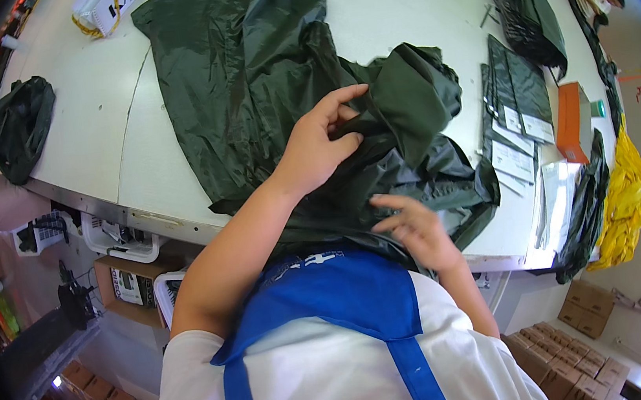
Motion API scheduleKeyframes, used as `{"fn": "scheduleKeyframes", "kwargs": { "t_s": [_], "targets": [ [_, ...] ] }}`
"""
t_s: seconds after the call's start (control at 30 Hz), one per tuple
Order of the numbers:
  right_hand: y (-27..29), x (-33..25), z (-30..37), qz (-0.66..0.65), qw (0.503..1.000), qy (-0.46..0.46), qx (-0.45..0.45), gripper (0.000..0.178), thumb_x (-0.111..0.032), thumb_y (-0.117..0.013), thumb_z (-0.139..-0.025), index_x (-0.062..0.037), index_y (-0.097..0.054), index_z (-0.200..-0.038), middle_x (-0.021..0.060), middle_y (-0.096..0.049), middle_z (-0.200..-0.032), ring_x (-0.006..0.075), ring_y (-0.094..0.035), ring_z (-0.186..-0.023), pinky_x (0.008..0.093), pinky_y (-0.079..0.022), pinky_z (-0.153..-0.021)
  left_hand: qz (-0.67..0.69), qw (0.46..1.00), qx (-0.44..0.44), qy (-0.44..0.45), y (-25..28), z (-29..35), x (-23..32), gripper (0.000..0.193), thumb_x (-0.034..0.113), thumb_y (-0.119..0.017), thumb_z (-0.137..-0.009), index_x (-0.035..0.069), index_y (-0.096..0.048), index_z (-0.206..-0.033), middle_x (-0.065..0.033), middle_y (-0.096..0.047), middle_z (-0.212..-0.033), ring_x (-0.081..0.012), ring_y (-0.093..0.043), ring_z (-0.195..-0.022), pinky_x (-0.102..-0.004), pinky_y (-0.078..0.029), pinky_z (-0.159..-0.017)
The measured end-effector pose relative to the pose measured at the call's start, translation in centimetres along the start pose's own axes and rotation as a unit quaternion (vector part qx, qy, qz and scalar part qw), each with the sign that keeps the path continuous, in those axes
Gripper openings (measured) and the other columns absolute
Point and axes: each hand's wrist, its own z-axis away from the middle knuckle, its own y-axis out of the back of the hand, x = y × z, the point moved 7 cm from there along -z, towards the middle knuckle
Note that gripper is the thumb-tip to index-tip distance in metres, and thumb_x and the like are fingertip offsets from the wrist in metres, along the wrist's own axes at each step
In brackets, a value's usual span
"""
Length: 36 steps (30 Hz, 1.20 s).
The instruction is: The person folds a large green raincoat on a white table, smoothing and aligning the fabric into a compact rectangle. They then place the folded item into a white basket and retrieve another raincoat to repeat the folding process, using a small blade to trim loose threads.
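Observation:
A dark green, shiny waterproof garment (pixel 235 75) lies spread and crumpled on the white table in front of me, with a rounded, hood-like part (pixel 412 102) bunched up at its right. My left hand (pixel 318 145) reaches over the garment, thumb and index finger apart, the index fingertip touching the edge of the hood-like part. Folds partly hide its other fingers. Closer to my body, my right hand (pixel 416 230) is slightly blurred above the gathered cloth, its fingers spread and no cloth visibly gripped.
Flat dark green packets with white labels (pixel 518 130) lie to the right, near an orange box (pixel 571 124) and a yellow cloth bundle (pixel 621 201). A dark green bundle (pixel 24 127) sits at the left table edge, near another person's arm (pixel 9 205). Below are white baskets (pixel 123 238) and a cardboard box (pixel 132 296).

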Motion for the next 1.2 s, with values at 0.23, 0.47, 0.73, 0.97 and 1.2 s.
{"fn": "scheduleKeyframes", "kwargs": {
  "t_s": [0.23, 0.47, 0.73, 0.97, 1.2],
  "targets": [
    [0.3, 5.5, 1.8, -0.536, 0.799, -0.06, 0.267, 0.047, -0.034, -0.046, -0.096, 0.0005, -0.046, -0.129, 0.0134, -0.057, -0.122, 0.0251, -0.056, -0.109, 0.0392, -0.043, -0.098, -0.319, 0.908, -0.056, -0.264, -4.7, 7.0, 4.3, 0.037, -0.007, -0.055, -0.073, 0.004, -0.058, -0.108, -0.0074, -0.063, -0.101, -0.0198, -0.059, -0.098, -0.0292, -0.043, -0.087],
    [-0.7, 1.5, 1.4, -0.435, 0.888, -0.037, 0.146, 0.022, -0.016, -0.062, -0.09, 0.0024, -0.061, -0.102, 0.0072, -0.066, -0.09, 0.0118, -0.062, -0.079, 0.0244, -0.05, -0.072, -0.189, 0.973, -0.04, -0.127, -4.5, 10.8, 4.1, 0.023, 0.008, -0.061, -0.081, 0.004, -0.057, -0.103, -0.0077, -0.064, -0.094, -0.0203, -0.059, -0.09, -0.0309, -0.044, -0.085],
    [2.4, -6.3, 2.1, -0.021, 0.933, 0.1, 0.345, 0.008, -0.003, -0.066, -0.084, -0.0002, -0.065, -0.092, 0.0008, -0.061, -0.077, 0.0094, -0.054, -0.068, 0.022, -0.041, -0.063, 0.178, 0.978, -0.04, 0.103, -0.8, 11.6, 0.8, 0.029, 0.018, -0.053, -0.089, 0.001, -0.054, -0.112, -0.0048, -0.061, -0.103, -0.0106, -0.057, -0.095, -0.0244, -0.044, -0.084],
    [-1.3, -11.2, 1.3, 0.23, 0.899, 0.284, 0.241, 0.019, 0.006, -0.07, -0.07, -0.0014, -0.064, -0.087, 0.0102, -0.06, -0.077, 0.0239, -0.058, -0.067, 0.0311, -0.047, -0.058, 0.011, 0.992, -0.081, 0.094, -2.5, 12.3, 5.8, 0.032, 0.007, -0.071, -0.077, 0.001, -0.059, -0.106, -0.0009, -0.062, -0.096, -0.0063, -0.055, -0.089, -0.0222, -0.046, -0.078],
    [0.4, -8.4, 1.9, 0.097, 0.941, 0.189, 0.262, 0.012, -0.004, -0.065, -0.082, -0.0007, -0.064, -0.094, 0.0056, -0.061, -0.088, 0.0154, -0.054, -0.077, 0.024, -0.042, -0.064, 0.087, 0.991, -0.079, 0.06, -2.9, 13.4, 6.6, 0.048, -0.002, -0.069, -0.074, 0.003, -0.05, -0.118, -0.0041, -0.059, -0.108, -0.0091, -0.056, -0.1, -0.0239, -0.046, -0.088]
  ]
}}
